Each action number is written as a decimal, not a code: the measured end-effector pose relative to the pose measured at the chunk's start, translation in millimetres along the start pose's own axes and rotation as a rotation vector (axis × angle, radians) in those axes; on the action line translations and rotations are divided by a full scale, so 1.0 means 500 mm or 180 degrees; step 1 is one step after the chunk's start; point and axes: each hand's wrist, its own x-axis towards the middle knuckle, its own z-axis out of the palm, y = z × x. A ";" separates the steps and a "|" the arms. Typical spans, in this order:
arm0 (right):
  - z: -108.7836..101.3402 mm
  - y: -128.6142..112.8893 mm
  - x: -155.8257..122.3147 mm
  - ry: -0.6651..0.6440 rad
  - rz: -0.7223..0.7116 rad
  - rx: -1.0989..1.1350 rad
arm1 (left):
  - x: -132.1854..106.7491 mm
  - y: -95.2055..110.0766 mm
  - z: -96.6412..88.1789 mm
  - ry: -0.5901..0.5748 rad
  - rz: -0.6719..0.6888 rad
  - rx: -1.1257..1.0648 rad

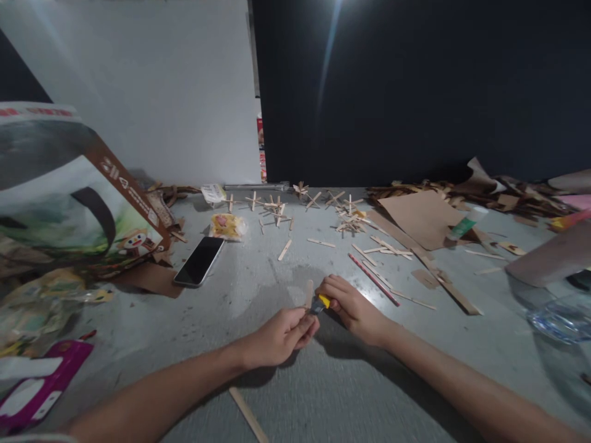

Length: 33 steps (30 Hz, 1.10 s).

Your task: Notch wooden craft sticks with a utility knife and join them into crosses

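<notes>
My left hand [282, 336] is closed in a pinch around a wooden craft stick [309, 293], whose rounded end points up and away from me. Close beside it, my right hand [354, 309] grips a small yellow-and-grey tool [319, 303]. The grey end of this tool meets the stick at my left fingertips; its exact kind is too small to make out. Both hands are just above the grey table [258, 381]. A loose craft stick [248, 413] lies nearer to me, below my left forearm.
Crossed-stick pieces [279, 210] and loose sticks stand farther back. A red striped straw [373, 280] and brown cardboard [422, 218] lie to the right, near a clear plastic container [563, 317]. On the left are a phone [199, 263], a wrapped snack [227, 227] and a large printed bag [69, 203].
</notes>
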 end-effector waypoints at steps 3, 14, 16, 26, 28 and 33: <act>0.000 -0.002 0.000 -0.0013 0.0046 -0.0010 | 0.000 -0.003 -0.001 0.0051 0.0085 0.0040; 0.000 -0.001 -0.002 -0.0015 0.0058 0.0012 | -0.002 -0.001 -0.001 0.0073 0.0067 0.0074; 0.001 0.000 -0.003 0.0001 0.0078 -0.0012 | -0.001 -0.001 0.000 0.0082 0.0059 0.0126; 0.014 -0.013 -0.006 0.0071 0.0134 -0.0041 | 0.004 -0.019 0.004 0.0201 -0.0048 -0.0157; 0.011 -0.003 -0.004 0.0138 0.0174 -0.0082 | 0.000 -0.012 0.006 0.0299 0.0110 -0.0073; 0.002 0.029 -0.014 0.0693 0.0510 -0.0327 | -0.007 0.001 0.004 0.0604 0.0433 0.0117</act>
